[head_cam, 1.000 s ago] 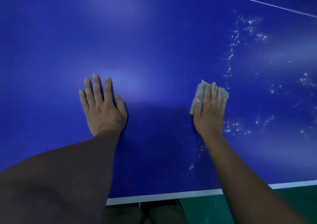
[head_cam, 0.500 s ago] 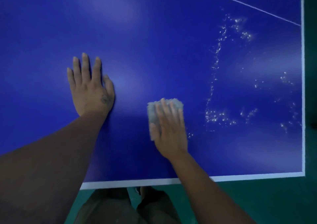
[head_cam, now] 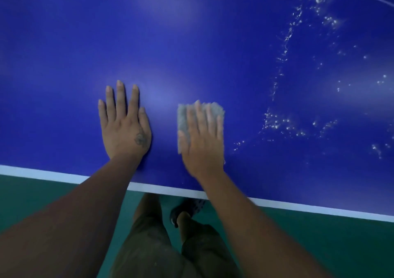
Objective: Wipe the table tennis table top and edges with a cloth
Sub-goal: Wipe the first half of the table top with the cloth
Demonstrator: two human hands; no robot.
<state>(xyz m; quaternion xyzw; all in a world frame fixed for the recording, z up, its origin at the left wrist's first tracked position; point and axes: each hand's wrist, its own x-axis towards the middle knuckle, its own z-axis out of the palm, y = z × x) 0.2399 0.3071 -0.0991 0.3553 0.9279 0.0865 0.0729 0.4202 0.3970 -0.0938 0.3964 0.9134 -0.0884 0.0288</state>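
The right hand [head_cam: 202,141] pressed a nubby grey cloth [head_cam: 183,118] flat-fingered onto the smooth blue table top [head_cam: 191,43]; the left hand [head_cam: 123,124] lay spread.

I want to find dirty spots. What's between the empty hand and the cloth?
Nothing: the head view shows bare blue table top between the left hand and the cloth.

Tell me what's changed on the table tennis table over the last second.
The right hand slid the grey cloth leftward across the table top, away from the droplets and close to the left hand. Nothing was picked up or let go. The left hand stays flat, and the droplets remain unwiped.
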